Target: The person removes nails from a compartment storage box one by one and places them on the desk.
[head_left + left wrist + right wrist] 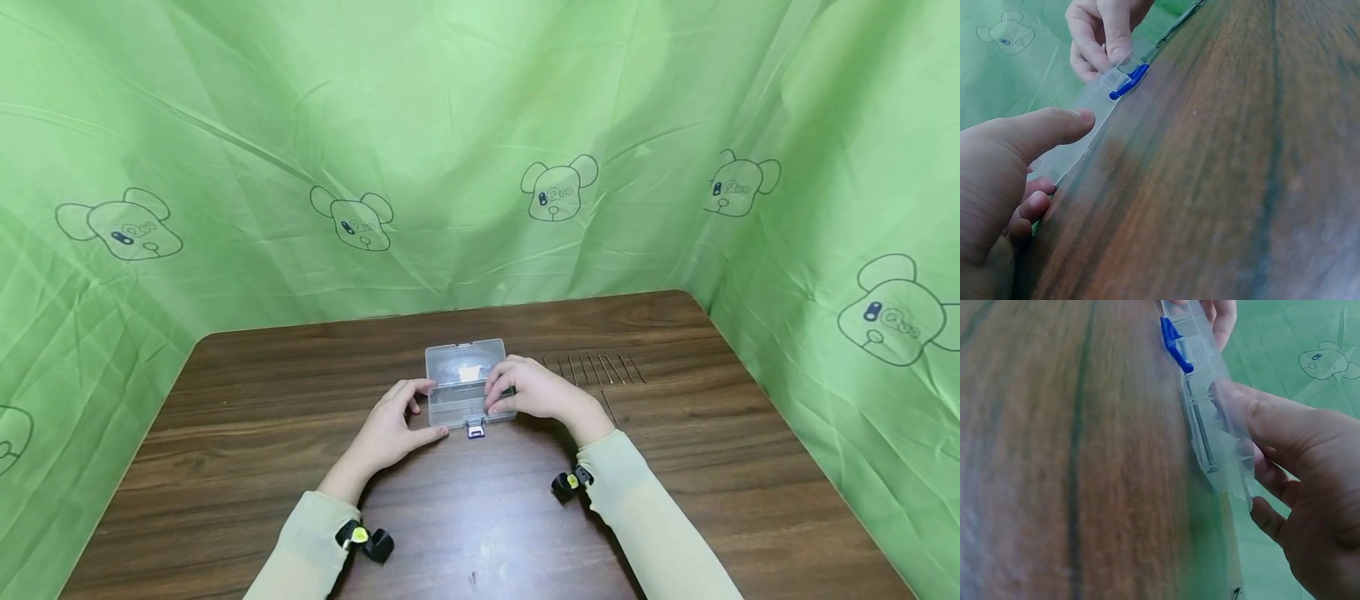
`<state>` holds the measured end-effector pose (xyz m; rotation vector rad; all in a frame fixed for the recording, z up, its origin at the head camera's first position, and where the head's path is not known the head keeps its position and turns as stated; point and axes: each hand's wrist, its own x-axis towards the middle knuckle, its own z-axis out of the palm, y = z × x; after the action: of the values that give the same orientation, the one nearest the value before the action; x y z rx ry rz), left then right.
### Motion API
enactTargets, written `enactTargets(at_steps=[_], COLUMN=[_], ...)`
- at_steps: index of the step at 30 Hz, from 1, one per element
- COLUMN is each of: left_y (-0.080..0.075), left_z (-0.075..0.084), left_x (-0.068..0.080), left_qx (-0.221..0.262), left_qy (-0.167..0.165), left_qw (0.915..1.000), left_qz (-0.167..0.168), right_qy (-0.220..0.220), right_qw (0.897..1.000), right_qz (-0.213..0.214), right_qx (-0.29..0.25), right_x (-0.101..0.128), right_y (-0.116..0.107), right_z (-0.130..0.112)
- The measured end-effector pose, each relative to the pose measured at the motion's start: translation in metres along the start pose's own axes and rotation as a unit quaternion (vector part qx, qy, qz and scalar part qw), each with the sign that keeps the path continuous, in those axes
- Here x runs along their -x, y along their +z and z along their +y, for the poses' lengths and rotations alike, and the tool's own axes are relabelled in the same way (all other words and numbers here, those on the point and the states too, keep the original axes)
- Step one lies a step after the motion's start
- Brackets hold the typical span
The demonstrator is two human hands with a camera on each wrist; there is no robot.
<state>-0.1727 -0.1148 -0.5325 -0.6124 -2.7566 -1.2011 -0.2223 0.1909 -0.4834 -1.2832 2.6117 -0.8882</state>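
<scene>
Both sleeves nearest us; between our hands sits a clear plastic box (465,385), lid up.
Left hand (390,429) grips its left end, thumb on the front wall; right hand (528,390) clamps the right end, hiding that corner. Blue latch (476,430) sticks out at front. Contents blur through the ribbed plastic. Thin metal rods (592,369) lie beyond the right hand on wood-grain table (712,467).
</scene>
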Motion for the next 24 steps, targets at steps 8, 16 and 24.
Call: enactTargets(at_steps=[8, 16, 24], left_y=[0.0003, 0.0001, 0.0006], left_z=[-0.0020, -0.0009, -0.0019], left_x=[-0.0005, -0.0012, -0.0008], left_qx=[0.002, -0.004, -0.001], left_qy=[-0.002, -0.003, -0.005], left_qw=[1.0000, 1.0000, 1.0000], left_qz=[0.000, -0.005, -0.005], right_qy=[-0.021, -0.011, -0.025], right_qw=[0.999, 0.997, 0.996], right_qz=[-0.001, -0.014, -0.011], right_qx=[0.034, 0.076, 0.088], right_x=[-0.0012, -0.0013, -0.0015], right_y=[0.0001, -0.0003, 0.0033], right_z=[0.0003, -0.0026, 0.0002])
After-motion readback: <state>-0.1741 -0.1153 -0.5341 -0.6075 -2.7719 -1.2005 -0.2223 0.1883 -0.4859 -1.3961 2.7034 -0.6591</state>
